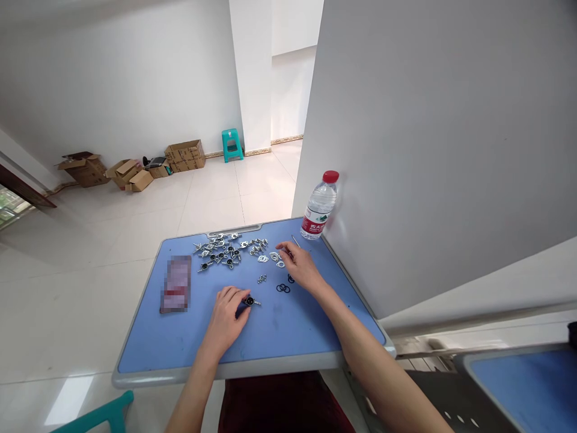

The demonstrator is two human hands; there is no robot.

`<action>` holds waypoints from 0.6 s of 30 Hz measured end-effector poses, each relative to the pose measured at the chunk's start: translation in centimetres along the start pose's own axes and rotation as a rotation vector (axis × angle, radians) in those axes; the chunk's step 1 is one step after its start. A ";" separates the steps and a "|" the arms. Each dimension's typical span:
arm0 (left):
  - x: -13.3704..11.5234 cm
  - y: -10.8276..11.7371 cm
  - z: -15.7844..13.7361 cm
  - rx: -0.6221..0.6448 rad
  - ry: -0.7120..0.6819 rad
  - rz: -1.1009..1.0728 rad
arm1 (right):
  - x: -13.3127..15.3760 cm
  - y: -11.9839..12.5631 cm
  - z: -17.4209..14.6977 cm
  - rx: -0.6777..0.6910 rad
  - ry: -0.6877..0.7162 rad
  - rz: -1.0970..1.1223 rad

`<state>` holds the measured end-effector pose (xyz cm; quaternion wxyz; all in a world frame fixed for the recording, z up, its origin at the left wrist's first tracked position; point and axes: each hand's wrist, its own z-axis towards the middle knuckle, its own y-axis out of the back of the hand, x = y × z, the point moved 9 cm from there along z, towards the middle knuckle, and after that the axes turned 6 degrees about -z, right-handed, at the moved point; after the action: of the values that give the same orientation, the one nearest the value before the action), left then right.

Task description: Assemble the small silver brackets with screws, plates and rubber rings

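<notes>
My left hand (228, 317) rests low over the blue desk, thumb and fingers closed on a small metal fitting (250, 302) with a round black middle and a thin stem pointing right. Farther out, my right hand (297, 264) reaches over a few flat silver plates (274, 257) with holes. Its thumb and fingertips look slightly apart, close to the plates, and I make out nothing held. Black rubber rings (283, 288) lie just below that hand. Several tiny screws (262, 278) sit between the two hands. A pile of similar metal fittings (220, 255) spreads across the far left.
A water bottle (319, 205) with a red cap stands at the desk's far right, against a grey panel (428, 150). A thin metal rod (296, 241) lies near it. A blurred flat rectangular item (177, 284) is at left. Cardboard boxes (186, 157) and a green stool (232, 145) stand beyond.
</notes>
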<state>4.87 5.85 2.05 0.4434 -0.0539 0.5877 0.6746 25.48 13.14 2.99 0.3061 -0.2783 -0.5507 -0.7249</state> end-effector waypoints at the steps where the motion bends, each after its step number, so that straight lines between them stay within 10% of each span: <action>1: 0.0 0.1 0.0 -0.005 -0.002 0.003 | -0.1 -0.1 0.0 0.015 -0.001 -0.018; 18: 0.0 0.2 0.0 -0.023 0.002 -0.013 | -2.6 -0.1 0.5 0.143 -0.049 -0.295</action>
<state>4.75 5.84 2.18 0.4466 -0.0635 0.5799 0.6784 27.16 13.98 1.16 0.2019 -0.1895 -0.6432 -0.7139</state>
